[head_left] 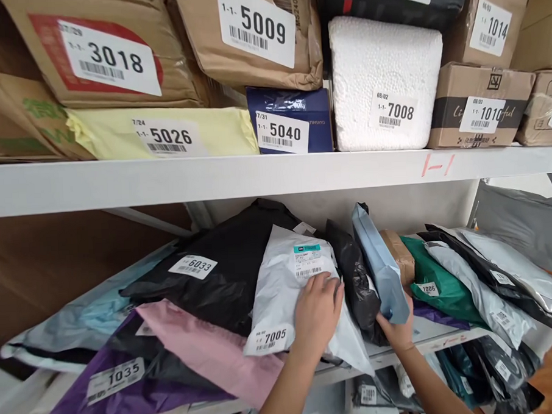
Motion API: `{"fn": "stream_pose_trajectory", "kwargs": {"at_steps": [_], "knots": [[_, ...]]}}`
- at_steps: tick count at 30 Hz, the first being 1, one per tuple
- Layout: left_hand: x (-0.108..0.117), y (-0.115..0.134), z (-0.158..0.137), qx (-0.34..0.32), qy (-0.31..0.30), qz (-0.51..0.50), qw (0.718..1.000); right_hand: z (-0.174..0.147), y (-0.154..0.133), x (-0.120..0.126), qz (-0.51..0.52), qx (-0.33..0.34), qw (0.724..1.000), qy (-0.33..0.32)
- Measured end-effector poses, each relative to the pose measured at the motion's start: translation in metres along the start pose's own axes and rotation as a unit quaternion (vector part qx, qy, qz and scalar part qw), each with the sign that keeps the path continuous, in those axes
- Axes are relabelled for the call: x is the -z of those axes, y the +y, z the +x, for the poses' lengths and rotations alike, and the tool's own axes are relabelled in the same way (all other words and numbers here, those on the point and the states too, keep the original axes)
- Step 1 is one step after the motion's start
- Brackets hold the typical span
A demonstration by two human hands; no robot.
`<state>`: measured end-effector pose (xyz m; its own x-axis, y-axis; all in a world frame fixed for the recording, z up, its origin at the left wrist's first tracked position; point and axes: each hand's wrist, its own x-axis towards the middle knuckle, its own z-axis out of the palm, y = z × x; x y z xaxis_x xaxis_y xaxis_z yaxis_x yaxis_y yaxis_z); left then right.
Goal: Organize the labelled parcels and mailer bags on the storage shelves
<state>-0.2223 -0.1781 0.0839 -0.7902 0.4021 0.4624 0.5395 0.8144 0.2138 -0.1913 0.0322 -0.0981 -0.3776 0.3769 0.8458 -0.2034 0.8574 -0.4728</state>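
Note:
My left hand [317, 309] lies on the white mailer bag [274, 280] labelled 7005, its fingers resting over the front below the shipping label. Low on the shelf, my right hand [399, 328] grips the bottom end of a light blue parcel [381, 257], which stands on edge and leans a little; some fingers are hidden behind it. Between the two hands a black plastic parcel [352, 274] stands upright against the blue one. Just right of the blue parcel sit a small brown box [398, 253] and a green bag [437, 273] labelled 1006.
Left lie a large black bag [232, 251] labelled 6033, a pink bag [209, 344] and a purple bag [74, 399]. A white shelf beam [256, 177] crosses above, holding boxes and a white foam box [384, 62]. More bagged parcels [507, 368] fill the shelf below.

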Motion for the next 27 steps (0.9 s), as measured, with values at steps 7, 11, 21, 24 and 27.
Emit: {"fn": "stream_pose_trajectory", "kwargs": {"at_steps": [7, 11, 21, 24, 27], "knots": [[-0.019, -0.008, -0.036, -0.037, -0.001, 0.09, 0.995, 0.053, -0.083, 0.008, -0.019, 0.145, 0.989, -0.006], [-0.007, -0.002, -0.011, -0.022, -0.012, 0.08, 0.996, 0.074, -0.083, -0.004, -0.078, 0.118, 0.989, -0.036], [-0.054, 0.019, 0.048, -0.064, -0.269, 0.072, 0.958, 0.09, -0.049, 0.007, -0.091, 0.096, 0.991, 0.021], [-0.065, 0.027, 0.073, -0.075, -0.286, 0.074, 0.953, 0.074, -0.068, 0.005, -0.065, 0.121, 0.988, 0.073], [-0.063, 0.022, 0.083, -0.078, -0.267, 0.05, 0.959, 0.047, -0.091, -0.002, 0.073, 0.257, 0.963, 0.031]]}}
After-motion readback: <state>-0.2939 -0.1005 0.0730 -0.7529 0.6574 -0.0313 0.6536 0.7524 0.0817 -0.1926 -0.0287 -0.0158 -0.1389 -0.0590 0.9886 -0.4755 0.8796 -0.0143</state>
